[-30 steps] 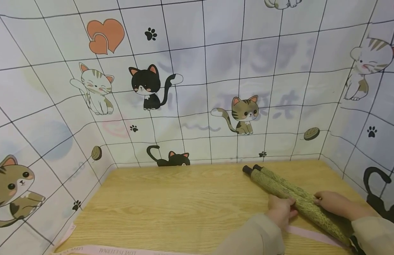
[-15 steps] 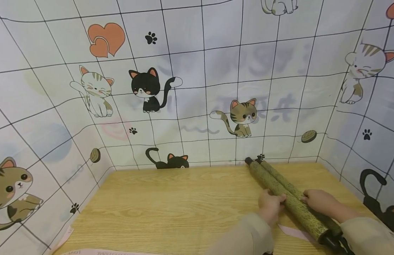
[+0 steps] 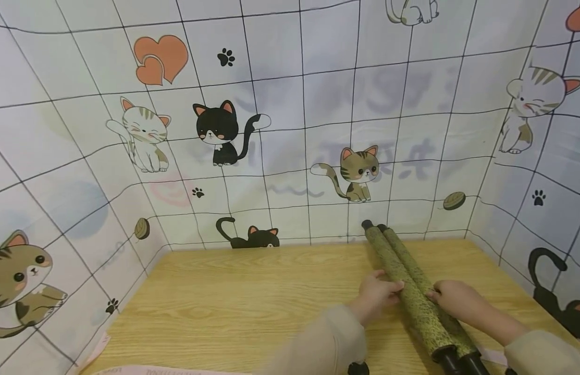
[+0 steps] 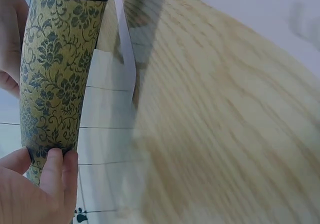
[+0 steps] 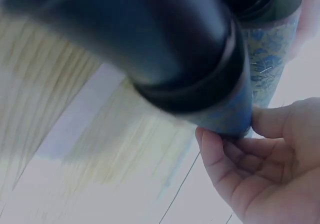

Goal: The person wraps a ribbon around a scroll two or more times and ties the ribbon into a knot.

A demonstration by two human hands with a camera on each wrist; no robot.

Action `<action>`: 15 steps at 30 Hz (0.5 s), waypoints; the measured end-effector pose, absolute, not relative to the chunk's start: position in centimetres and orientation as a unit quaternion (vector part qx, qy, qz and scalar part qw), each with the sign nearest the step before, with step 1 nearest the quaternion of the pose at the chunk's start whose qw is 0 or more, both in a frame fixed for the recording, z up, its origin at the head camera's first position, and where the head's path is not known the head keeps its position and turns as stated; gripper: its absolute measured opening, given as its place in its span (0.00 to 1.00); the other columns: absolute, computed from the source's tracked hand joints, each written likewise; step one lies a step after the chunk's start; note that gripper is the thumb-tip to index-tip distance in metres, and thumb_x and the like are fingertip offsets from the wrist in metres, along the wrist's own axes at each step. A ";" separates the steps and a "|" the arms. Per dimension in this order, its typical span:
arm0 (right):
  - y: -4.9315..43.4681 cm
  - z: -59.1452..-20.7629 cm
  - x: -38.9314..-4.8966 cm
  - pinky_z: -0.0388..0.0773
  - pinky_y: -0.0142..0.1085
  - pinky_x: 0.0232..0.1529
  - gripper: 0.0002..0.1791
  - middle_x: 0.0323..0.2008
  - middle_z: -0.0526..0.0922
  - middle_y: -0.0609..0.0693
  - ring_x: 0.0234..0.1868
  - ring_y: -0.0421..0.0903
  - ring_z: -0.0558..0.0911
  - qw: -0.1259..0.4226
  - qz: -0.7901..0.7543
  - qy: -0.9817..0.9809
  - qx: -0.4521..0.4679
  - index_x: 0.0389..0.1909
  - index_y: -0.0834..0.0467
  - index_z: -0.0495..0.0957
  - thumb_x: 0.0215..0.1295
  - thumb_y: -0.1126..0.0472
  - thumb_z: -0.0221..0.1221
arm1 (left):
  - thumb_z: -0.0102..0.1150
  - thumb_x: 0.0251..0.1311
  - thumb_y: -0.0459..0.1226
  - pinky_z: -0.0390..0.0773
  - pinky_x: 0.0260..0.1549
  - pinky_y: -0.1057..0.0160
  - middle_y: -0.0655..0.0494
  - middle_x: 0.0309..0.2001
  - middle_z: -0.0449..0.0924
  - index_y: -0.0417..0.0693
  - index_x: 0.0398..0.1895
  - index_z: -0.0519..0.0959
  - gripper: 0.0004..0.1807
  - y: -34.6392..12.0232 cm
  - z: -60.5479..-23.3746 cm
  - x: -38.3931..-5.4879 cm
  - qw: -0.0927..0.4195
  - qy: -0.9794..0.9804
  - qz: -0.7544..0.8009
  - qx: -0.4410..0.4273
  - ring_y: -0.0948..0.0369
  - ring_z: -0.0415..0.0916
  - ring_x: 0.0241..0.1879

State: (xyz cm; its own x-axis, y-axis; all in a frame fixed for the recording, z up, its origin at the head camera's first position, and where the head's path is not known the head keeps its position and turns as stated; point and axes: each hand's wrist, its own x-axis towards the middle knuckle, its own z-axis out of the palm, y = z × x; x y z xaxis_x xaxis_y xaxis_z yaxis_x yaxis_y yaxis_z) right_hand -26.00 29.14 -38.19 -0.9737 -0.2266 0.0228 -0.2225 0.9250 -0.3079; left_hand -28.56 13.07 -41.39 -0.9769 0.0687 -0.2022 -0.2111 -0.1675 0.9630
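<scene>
A scroll wound into two parallel rolls slants across the right of the head view. Its left roll (image 3: 414, 299) and right roll (image 3: 411, 263) are olive-gold brocade with dark floral pattern and black rod ends (image 3: 446, 358). My left hand (image 3: 375, 294) grips the left roll from its left side; in the left wrist view thumb and fingers press round the brocade (image 4: 60, 74). Opposite, my right hand (image 3: 458, 302) pinches the right roll between thumb and fingers. Large black rod ends (image 5: 165, 39) fill much of the right wrist view, above the right hand (image 5: 270, 169).
The wooden table (image 3: 252, 297) meets a cat-print cloth wall (image 3: 280, 140) at its back and sides. A pink ribbon (image 3: 168, 371) with lettering runs along the front and left edge. More ribbon (image 3: 493, 357) passes under the scroll's near end.
Both hands have shifted left with the scroll. Its near end has swung left and its far end has risen in view against the back wall. Both rolls now show side by side.
</scene>
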 end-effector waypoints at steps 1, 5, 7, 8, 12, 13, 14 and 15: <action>28.6 -38.1 -25.8 0.62 0.35 0.21 0.15 0.13 0.62 0.47 0.16 0.41 0.61 0.000 -0.157 0.981 -0.117 0.19 0.60 0.69 0.66 0.63 0.53 | 0.64 0.52 0.26 0.77 0.42 0.50 0.40 0.38 0.79 0.34 0.59 0.67 0.30 12.5 -41.4 -28.6 0.095 0.629 0.770 -0.047 0.45 0.81 0.39; 26.3 -37.7 -24.8 0.61 0.35 0.20 0.15 0.12 0.61 0.47 0.15 0.41 0.60 -0.009 -0.171 0.978 -0.120 0.18 0.59 0.69 0.65 0.61 0.54 | 0.61 0.53 0.23 0.78 0.43 0.52 0.37 0.40 0.77 0.29 0.60 0.64 0.30 10.0 -41.0 -28.2 0.108 0.603 0.790 -0.019 0.44 0.79 0.42; 25.3 -37.6 -24.3 0.61 0.35 0.20 0.15 0.12 0.61 0.47 0.15 0.41 0.60 -0.005 -0.183 0.976 -0.116 0.19 0.60 0.71 0.66 0.61 0.54 | 0.60 0.54 0.23 0.77 0.44 0.52 0.37 0.42 0.77 0.29 0.61 0.63 0.30 8.7 -40.9 -27.8 0.118 0.604 0.788 -0.011 0.44 0.79 0.43; 24.8 -37.6 -24.1 0.61 0.35 0.20 0.15 0.12 0.61 0.47 0.15 0.41 0.60 -0.003 -0.188 0.976 -0.114 0.19 0.60 0.71 0.65 0.61 0.54 | 0.60 0.54 0.23 0.77 0.44 0.53 0.38 0.42 0.77 0.29 0.61 0.63 0.30 8.0 -40.8 -27.6 0.122 0.611 0.782 -0.007 0.44 0.79 0.43; 23.0 -37.7 -23.5 0.61 0.35 0.20 0.15 0.12 0.62 0.47 0.15 0.41 0.60 -0.001 -0.206 0.973 -0.107 0.19 0.60 0.72 0.65 0.60 0.54 | 0.59 0.55 0.24 0.78 0.43 0.54 0.39 0.42 0.78 0.29 0.62 0.61 0.31 5.6 -40.8 -27.0 0.131 0.626 0.769 0.007 0.46 0.79 0.43; 22.6 -37.8 -23.4 0.61 0.35 0.21 0.15 0.12 0.62 0.47 0.15 0.41 0.60 -0.003 -0.210 0.972 -0.107 0.19 0.60 0.73 0.65 0.59 0.54 | 0.59 0.55 0.24 0.78 0.43 0.54 0.40 0.42 0.78 0.28 0.63 0.61 0.31 5.1 -40.8 -27.0 0.133 0.626 0.768 0.010 0.46 0.79 0.43; 22.3 -37.8 -23.2 0.60 0.35 0.21 0.15 0.12 0.62 0.47 0.15 0.41 0.60 -0.004 -0.215 0.971 -0.107 0.20 0.60 0.73 0.65 0.59 0.54 | 0.59 0.56 0.24 0.78 0.43 0.54 0.40 0.42 0.78 0.28 0.63 0.61 0.31 4.7 -40.9 -26.9 0.134 0.629 0.766 0.011 0.46 0.79 0.43; 21.9 -37.9 -23.1 0.61 0.35 0.21 0.14 0.12 0.62 0.47 0.16 0.41 0.60 -0.004 -0.219 0.970 -0.107 0.20 0.61 0.74 0.65 0.59 0.54 | 0.59 0.56 0.25 0.78 0.42 0.54 0.40 0.42 0.79 0.28 0.63 0.61 0.31 4.2 -40.9 -26.8 0.134 0.632 0.763 0.012 0.46 0.79 0.42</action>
